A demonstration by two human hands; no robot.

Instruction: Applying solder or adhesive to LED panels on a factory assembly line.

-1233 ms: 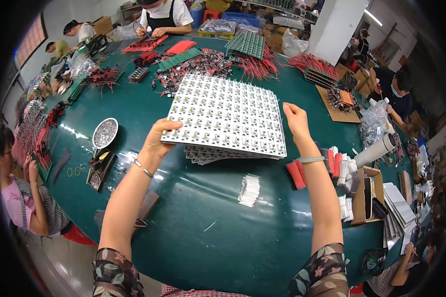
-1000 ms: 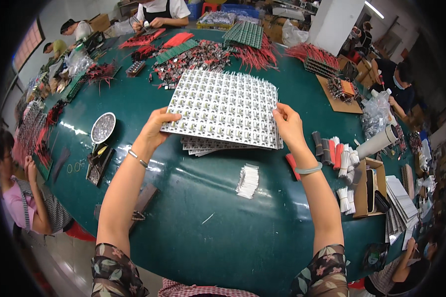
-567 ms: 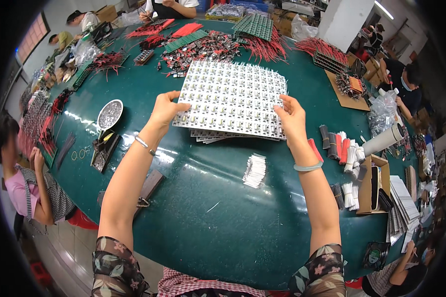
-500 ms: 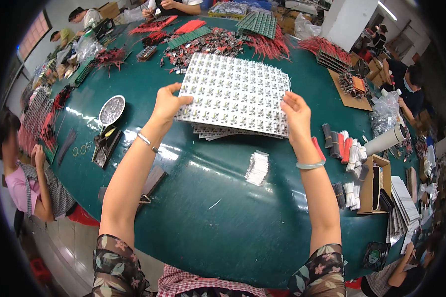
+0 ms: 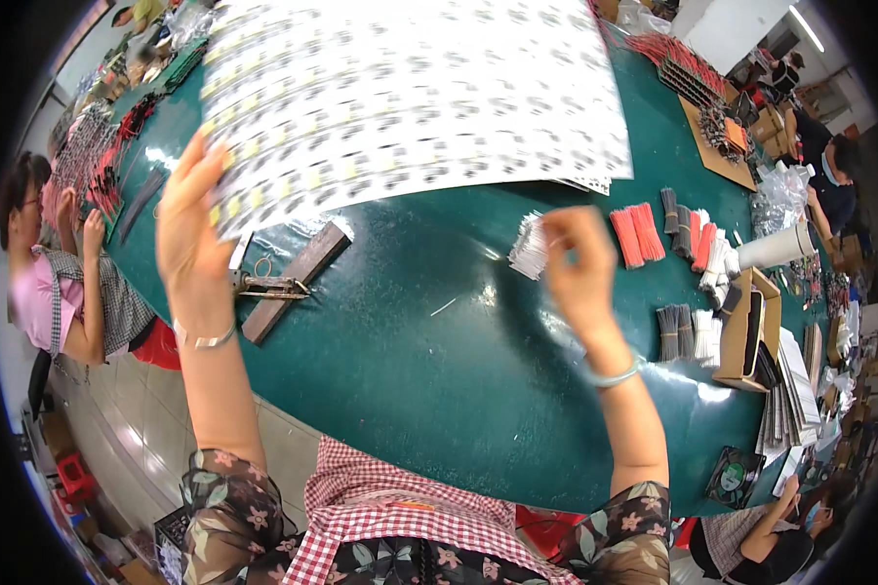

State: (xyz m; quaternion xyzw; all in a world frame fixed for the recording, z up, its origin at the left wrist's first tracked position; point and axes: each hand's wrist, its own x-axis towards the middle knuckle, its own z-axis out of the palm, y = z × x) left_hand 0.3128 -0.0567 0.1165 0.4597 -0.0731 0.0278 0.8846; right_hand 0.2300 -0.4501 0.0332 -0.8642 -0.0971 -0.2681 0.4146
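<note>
A large white panel [image 5: 419, 107] covered with rows of small dark and yellowish parts is raised over the table, blurred, its top cut off by the view. My left hand [image 5: 193, 224] grips its lower left edge, fingers at the back and partly hidden. My right hand [image 5: 580, 268] is off the panel, beside a small bundle of short white wires [image 5: 529, 246]. Its fingers look curled but are smeared by motion; whether they touch the wires or hold anything cannot be told. Below the panel's right corner peeks part of another white panel [image 5: 590, 183].
On the green table [image 5: 410, 390] lie a dark bar [image 5: 298, 283] and a metal tool [image 5: 273, 287] at left. Right of my hand are red wire bundles [image 5: 637, 235], grey and white bundles [image 5: 688, 333], and a cardboard box [image 5: 748, 331]. Co-workers sit around, one at left [image 5: 54, 283].
My right hand has let go of the panel and moved down toward the white wires. My left hand has brought the panel nearer and leftward. The view has shifted.
</note>
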